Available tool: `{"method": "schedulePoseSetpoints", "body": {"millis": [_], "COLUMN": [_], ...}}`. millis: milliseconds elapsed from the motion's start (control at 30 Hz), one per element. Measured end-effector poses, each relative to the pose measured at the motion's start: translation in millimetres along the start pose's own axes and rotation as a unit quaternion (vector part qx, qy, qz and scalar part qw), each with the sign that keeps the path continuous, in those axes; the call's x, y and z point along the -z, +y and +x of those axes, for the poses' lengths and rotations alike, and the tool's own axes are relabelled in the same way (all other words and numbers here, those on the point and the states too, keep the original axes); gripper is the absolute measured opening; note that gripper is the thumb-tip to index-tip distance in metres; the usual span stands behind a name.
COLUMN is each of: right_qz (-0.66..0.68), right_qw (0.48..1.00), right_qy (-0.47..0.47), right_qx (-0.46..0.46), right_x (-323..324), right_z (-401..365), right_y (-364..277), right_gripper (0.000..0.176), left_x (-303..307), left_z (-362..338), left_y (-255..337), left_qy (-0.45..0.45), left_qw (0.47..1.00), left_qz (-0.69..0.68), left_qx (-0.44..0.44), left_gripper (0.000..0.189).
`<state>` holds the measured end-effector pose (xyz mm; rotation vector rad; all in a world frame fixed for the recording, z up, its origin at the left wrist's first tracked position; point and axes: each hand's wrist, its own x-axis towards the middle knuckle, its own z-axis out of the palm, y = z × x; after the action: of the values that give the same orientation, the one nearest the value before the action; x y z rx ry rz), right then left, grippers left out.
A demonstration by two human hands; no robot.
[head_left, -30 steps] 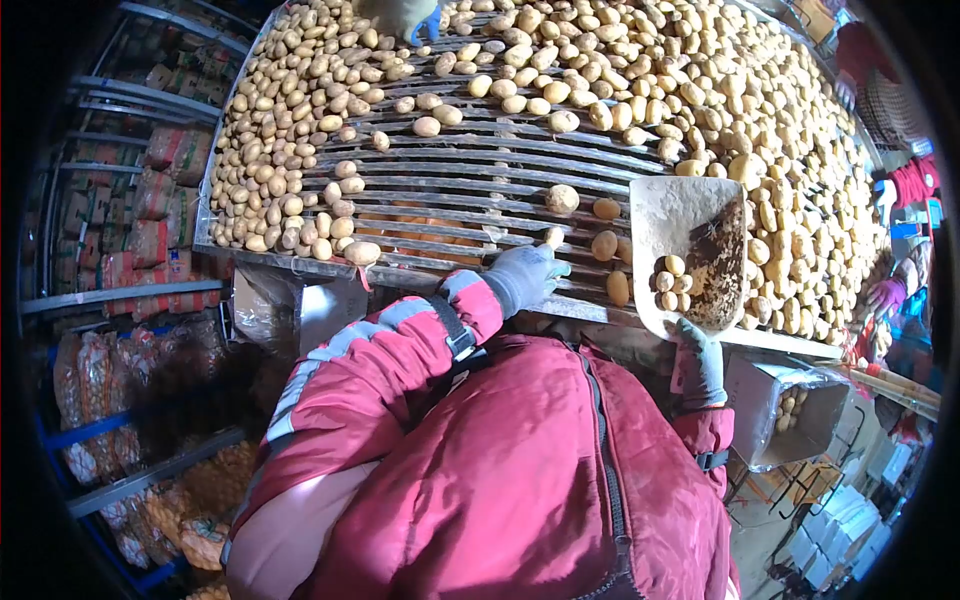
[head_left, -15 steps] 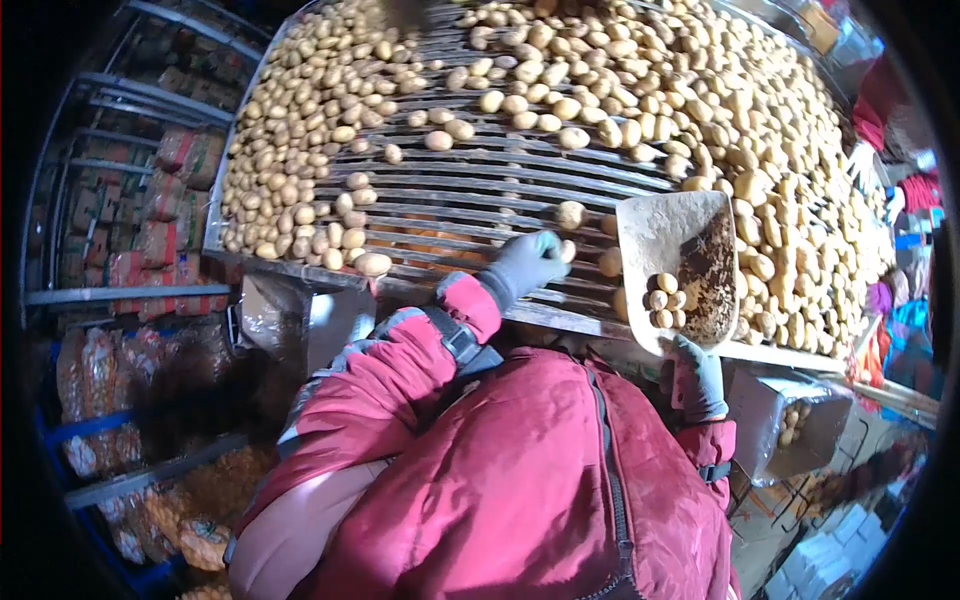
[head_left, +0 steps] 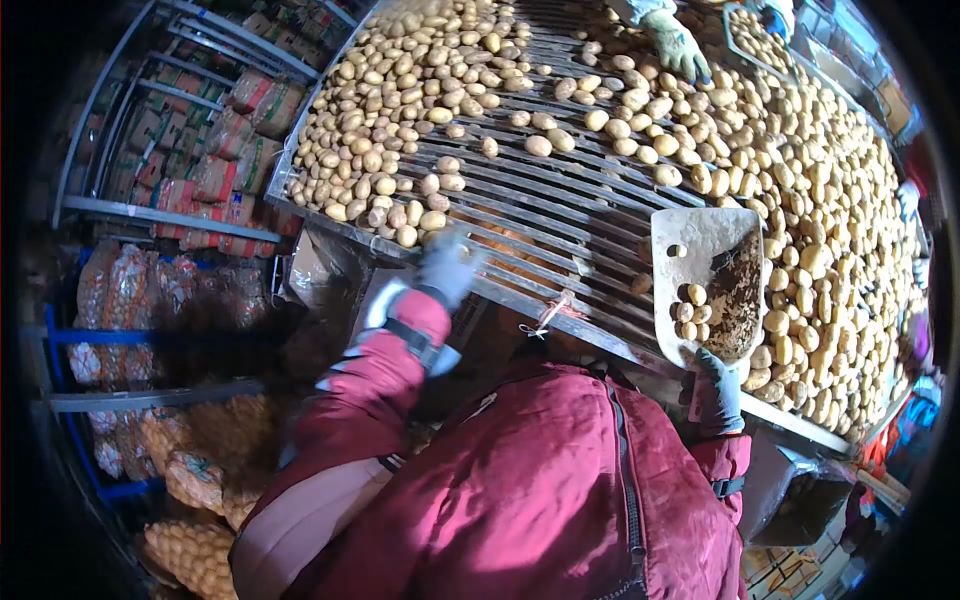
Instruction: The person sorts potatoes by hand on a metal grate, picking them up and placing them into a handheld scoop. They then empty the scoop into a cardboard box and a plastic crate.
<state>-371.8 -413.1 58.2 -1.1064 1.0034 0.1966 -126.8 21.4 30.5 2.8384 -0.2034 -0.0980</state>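
Note:
My right hand [head_left: 718,390], in a grey glove, is closed around the handle of a worn metal scoop [head_left: 664,300]. Several small potatoes [head_left: 692,312] lie in the scoop, which rests over the slatted sorting table [head_left: 560,208] next to a large heap of potatoes [head_left: 800,250]. My left hand [head_left: 450,268], gloved too, is smeared by motion at the near edge of the slats. Close to it is the front of the left potato pile [head_left: 375,150]. Whether its fingers hold anything cannot be made out.
Across the table a co-worker's gloved hand [head_left: 680,48] reaches onto potatoes, near a second filled scoop [head_left: 757,40]. String [head_left: 545,315] is tied at the table's front rail. Net sacks of potatoes [head_left: 190,555] and racks of boxes [head_left: 210,175] stand left; an open carton [head_left: 805,505] is below right.
My left hand has moved left from beside the scoop to the front-left table edge. One small potato now lies higher in the scoop. The view has shifted, and a co-worker's hands appear at the top.

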Motion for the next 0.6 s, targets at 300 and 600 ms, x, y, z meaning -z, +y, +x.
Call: {"method": "schedulePoseSetpoints", "body": {"millis": [300, 600], "right_qz": [0.028, 0.085], "right_qw": [0.997, 0.995], "right_qy": [-0.049, -0.008], "right_qx": [0.05, 0.046], "right_x": [-61.0, -140.2], "right_z": [0.8, -21.4], "right_y": [-8.3, -26.4], "right_gripper": [0.038, 0.033], "left_x": [13.4, 49.1], "left_z": [10.1, 64.6], "left_y": [-5.0, -63.4], "left_qy": [0.06, 0.05], "left_qw": [0.983, 0.998], "left_qz": [-0.114, -0.004], "left_qx": [-0.132, 0.024], "left_gripper": [0.057, 0.075]}}
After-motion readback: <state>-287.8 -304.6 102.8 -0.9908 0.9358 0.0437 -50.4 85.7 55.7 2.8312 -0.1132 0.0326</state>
